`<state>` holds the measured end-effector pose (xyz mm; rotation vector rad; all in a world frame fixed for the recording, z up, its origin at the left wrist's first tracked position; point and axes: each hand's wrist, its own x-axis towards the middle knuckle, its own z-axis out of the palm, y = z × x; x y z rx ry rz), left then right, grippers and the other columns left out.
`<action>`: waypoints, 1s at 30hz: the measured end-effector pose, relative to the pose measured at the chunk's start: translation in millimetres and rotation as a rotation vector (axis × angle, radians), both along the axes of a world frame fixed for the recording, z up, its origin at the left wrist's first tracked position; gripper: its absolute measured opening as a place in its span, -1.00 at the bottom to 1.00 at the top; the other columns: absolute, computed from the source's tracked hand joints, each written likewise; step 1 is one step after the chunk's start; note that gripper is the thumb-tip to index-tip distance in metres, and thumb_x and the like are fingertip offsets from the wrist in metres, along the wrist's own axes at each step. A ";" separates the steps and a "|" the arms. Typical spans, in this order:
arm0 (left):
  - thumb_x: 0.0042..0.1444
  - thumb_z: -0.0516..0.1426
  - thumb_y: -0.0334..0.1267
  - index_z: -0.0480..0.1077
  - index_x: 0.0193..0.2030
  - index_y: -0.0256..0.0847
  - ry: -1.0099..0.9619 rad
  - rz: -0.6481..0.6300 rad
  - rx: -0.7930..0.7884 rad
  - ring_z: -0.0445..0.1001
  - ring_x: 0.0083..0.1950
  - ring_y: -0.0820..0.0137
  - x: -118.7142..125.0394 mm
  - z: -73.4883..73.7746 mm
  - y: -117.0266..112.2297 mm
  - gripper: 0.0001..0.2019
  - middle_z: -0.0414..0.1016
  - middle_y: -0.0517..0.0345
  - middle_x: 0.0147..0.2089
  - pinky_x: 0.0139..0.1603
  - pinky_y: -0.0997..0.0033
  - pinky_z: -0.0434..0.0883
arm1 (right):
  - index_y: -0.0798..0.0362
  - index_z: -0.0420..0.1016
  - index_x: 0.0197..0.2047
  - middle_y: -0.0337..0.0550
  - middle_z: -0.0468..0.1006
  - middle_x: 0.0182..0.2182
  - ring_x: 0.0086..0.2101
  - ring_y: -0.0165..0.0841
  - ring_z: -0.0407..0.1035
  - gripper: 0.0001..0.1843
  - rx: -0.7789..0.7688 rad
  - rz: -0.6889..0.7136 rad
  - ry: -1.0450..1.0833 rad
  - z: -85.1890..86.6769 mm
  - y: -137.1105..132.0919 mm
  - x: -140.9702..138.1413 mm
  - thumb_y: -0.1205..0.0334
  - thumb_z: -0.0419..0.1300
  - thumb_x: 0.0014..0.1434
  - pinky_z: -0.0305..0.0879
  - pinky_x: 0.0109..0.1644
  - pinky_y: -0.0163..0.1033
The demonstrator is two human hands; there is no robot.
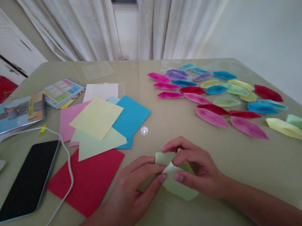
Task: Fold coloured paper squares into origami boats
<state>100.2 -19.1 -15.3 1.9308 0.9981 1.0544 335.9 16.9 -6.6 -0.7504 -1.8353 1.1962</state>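
Note:
Between my two hands is a piece of light green paper (180,187), partly folded, with its sides standing up like a small open boat. My left hand (136,182) pinches its left end between thumb and fingers. With thumb and bent fingers, my right hand (197,165) grips the upright sides from the right. Part of the paper is hidden behind the fingers. Loose square sheets lie to the left: a red sheet (90,180), a pale green sheet (97,145), a pale yellow sheet (97,116) and a blue sheet (132,116).
Several folded paper boat shapes (212,117) in many colours spread over the right of the table (254,174). A phone (28,181), a white cable (69,164) and a booklet (13,115) lie at the left. A small clear disc (144,131) sits beyond my hands.

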 end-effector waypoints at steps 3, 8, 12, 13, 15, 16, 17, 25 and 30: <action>0.41 0.19 -0.41 0.52 0.03 -0.08 0.008 -0.006 -0.054 0.65 -0.03 0.44 1.5 -0.3 -1.0 -0.83 0.66 0.16 -0.06 0.00 0.53 0.56 | -0.03 0.68 -0.12 -0.05 0.63 -0.05 -0.05 -0.26 0.56 -0.89 -0.001 -0.049 0.030 -2.4 1.3 -1.8 0.35 0.42 0.30 0.47 0.05 -0.16; 0.37 0.24 -0.37 0.38 0.23 0.01 -0.032 0.084 -0.132 0.65 -0.05 0.45 3.5 -6.7 -6.1 -0.65 0.65 0.22 -0.01 0.01 0.50 0.59 | -0.04 0.72 -0.09 -0.04 0.62 -0.03 -0.11 -0.28 0.60 -0.87 -0.008 -0.081 0.006 -4.6 1.9 -2.6 0.32 0.45 0.28 0.53 0.02 -0.17; 0.35 0.26 -0.36 0.31 0.36 0.01 0.011 0.109 -0.086 0.68 -0.06 0.42 4.7 -7.6 -4.8 -0.50 0.69 0.21 -0.02 0.00 0.48 0.61 | -0.03 0.72 -0.08 -0.03 0.64 -0.05 -0.07 -0.24 0.59 -0.88 -0.025 -0.081 0.005 -4.4 1.9 -2.2 0.24 0.45 0.30 0.53 0.07 -0.13; 0.36 0.25 -0.37 0.32 0.38 -0.01 0.039 0.104 -0.042 0.68 -0.06 0.41 5.0 -6.7 -3.8 -0.50 0.70 0.19 -0.01 0.00 0.47 0.61 | -0.02 0.72 -0.10 -0.02 0.64 -0.06 -0.07 -0.24 0.59 -0.90 -0.027 -0.089 -0.002 -4.3 1.9 -2.3 0.24 0.44 0.31 0.52 0.07 -0.13; 0.38 0.23 -0.37 0.37 0.37 -0.05 0.092 0.073 0.056 0.69 -0.03 0.39 5.6 -4.4 -2.2 -0.55 0.71 0.12 0.02 0.04 0.46 0.61 | -0.01 0.71 -0.13 -0.03 0.63 -0.08 -0.08 -0.24 0.58 -0.95 -0.025 -0.111 -0.022 -4.1 1.8 -3.2 0.27 0.41 0.33 0.52 0.06 -0.13; 0.39 0.22 -0.37 0.39 0.35 -0.08 0.109 0.062 0.096 0.69 -0.02 0.39 5.8 -3.2 -1.7 -0.58 0.71 0.09 0.03 0.06 0.46 0.61 | -0.01 0.70 -0.15 -0.03 0.62 -0.09 -0.08 -0.25 0.58 -0.96 -0.020 -0.118 -0.030 -3.9 1.7 -3.9 0.30 0.39 0.33 0.52 0.06 -0.14; 0.40 0.21 -0.37 0.41 0.34 -0.10 0.119 0.058 0.120 0.70 -0.02 0.38 5.9 -2.2 -1.6 -0.60 0.71 0.07 0.03 0.06 0.46 0.62 | 0.00 0.69 -0.16 -0.03 0.62 -0.10 -0.08 -0.25 0.57 -0.94 -0.012 -0.119 -0.033 -3.8 1.6 -4.6 0.33 0.38 0.33 0.51 0.06 -0.15; 0.39 0.23 -0.35 0.48 0.32 -0.10 0.051 0.083 -0.018 0.73 -0.06 0.41 5.4 -5.2 -1.1 -0.61 0.75 0.11 0.01 0.01 0.52 0.64 | 0.00 0.70 -0.14 -0.04 0.60 -0.10 -0.07 -0.27 0.57 -0.89 0.035 -0.076 -0.029 -3.1 2.9 -6.7 0.39 0.40 0.29 0.51 0.04 -0.19; 0.32 0.30 -0.36 0.59 0.17 -0.06 -0.014 0.128 -0.083 0.77 -0.13 0.39 6.6 -6.1 0.4 -0.69 0.78 0.17 -0.02 -0.09 0.53 0.67 | 0.01 0.66 -0.18 -0.06 0.62 -0.12 -0.11 -0.27 0.56 -0.93 -0.010 -0.110 -0.036 -3.1 3.5 -6.2 0.29 0.44 0.28 0.49 0.03 -0.19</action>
